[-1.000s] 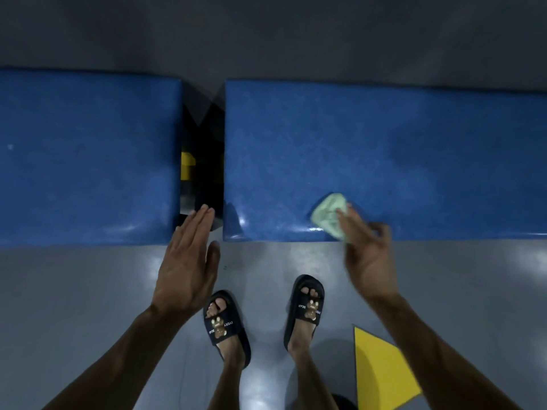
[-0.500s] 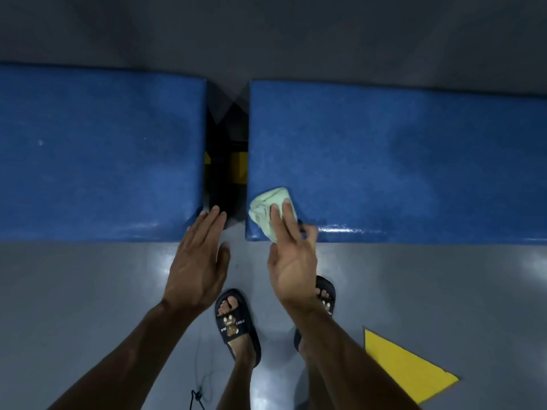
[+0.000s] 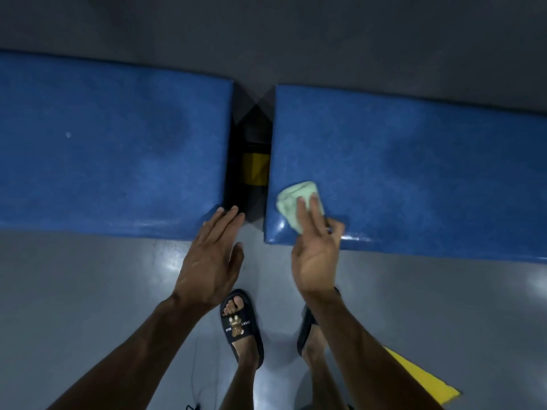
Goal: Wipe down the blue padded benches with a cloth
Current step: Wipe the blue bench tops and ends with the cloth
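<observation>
Pressing soft, light cloth [image 3: 297,204] under flat right hand [image 3: 315,255] fingers on right desk [image 3: 414,173]'s slick corner; left hand [image 3: 210,261] released, empty.

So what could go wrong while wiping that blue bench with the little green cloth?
The cloth sits at the near left corner of the right bench, beside the dark gap, so a sideways swipe might push it in. The right hand only presses it with straight fingers, so it could slip out. The floor looks shiny, and the sandals are open, so a foot might slide.
</observation>
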### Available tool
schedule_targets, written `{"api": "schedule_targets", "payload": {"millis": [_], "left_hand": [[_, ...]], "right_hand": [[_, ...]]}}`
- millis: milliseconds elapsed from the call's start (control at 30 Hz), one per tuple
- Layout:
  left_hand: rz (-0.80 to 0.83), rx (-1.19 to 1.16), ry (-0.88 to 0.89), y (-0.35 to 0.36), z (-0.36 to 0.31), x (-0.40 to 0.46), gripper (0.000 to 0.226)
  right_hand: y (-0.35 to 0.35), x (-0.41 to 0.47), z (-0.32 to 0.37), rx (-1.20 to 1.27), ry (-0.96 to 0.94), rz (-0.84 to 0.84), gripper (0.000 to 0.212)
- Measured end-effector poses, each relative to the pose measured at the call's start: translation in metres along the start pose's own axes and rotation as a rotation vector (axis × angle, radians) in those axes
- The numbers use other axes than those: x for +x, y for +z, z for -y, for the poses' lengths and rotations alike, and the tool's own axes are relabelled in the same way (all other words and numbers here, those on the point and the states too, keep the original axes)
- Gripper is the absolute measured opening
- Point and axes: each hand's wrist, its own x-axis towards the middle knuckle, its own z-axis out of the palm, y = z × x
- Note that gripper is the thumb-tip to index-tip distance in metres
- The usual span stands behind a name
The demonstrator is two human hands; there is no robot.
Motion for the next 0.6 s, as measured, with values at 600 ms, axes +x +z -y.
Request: {"api": "schedule_targets", "payload": {"millis": [600], "left_hand": [[-0.039,-0.025,-0.078,-0.023,0.014,0.005,0.056]], "right_hand": [[0.015,0.186,0.023,-0.504,-0.615,0.401,0.052]]}}
